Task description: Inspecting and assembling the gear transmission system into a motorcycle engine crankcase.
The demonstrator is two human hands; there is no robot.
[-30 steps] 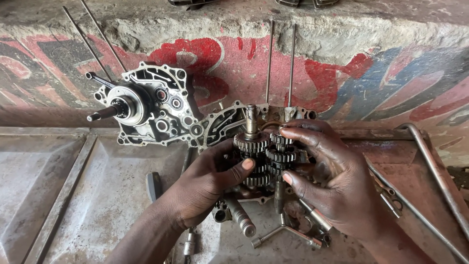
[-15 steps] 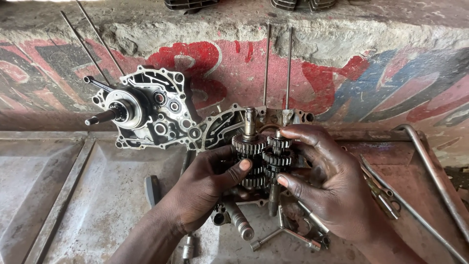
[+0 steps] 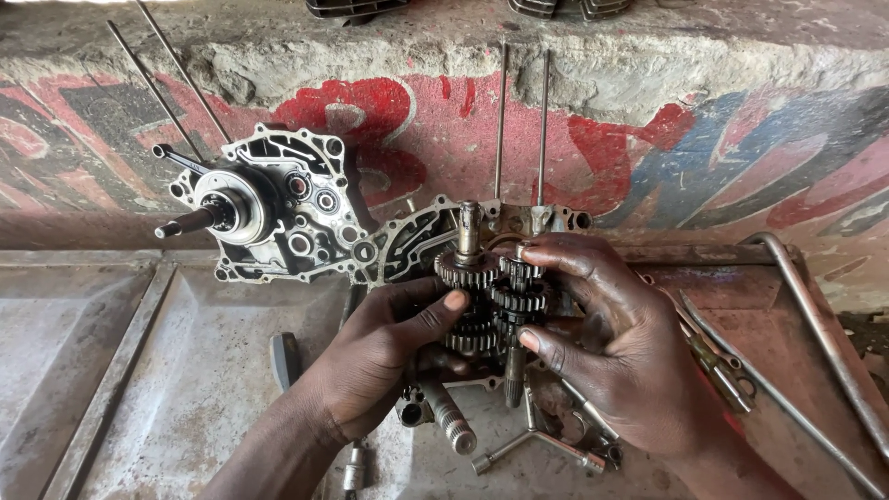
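**Gear cluster held in both hands over crankcase half**

Largest first. Painted concrete wall (image 3: 648, 157) runs across the back, w/ a dented metal tabletop (image 3: 185, 370) below it; I see all parts resting on that sheet.

Crankcase half w/ shaft (image 3: 264, 208) leans against the wall at left, well apart from my hands. Second crankcase half (image 3: 407, 243) stands at centre, just behind the gears; two thin studs (image 3: 520, 120) rise from it. Bent steel rod (image 3: 815, 324) lies at right.

My left hand (image 3: 380, 356) grips the gear cluster (image 3: 486, 306) from the left side, thumb laid across the lower gears, fingers wrapped behind. My right hand (image 3: 616, 352) closes on it from the right: fingers curled over the top gears, thumb pressed at the lower shaft. Both hands shut on the cluster, none spread wide. Two toothed stacks sit meshed side by side, upright, main shaft end poking up at top.

Progress, my judgement: cases are split and the gear set is in hand as one unit. Cannot tell whether the shaft ends sit in the case bores; hands hide the base. Loose parts not yet fitted: threaded shaft (image 3: 449, 421) just below left hand, T-wrench (image 3: 542, 444) near it, small black handle (image 3: 284, 356) to the left. Left-side case not yet joined.
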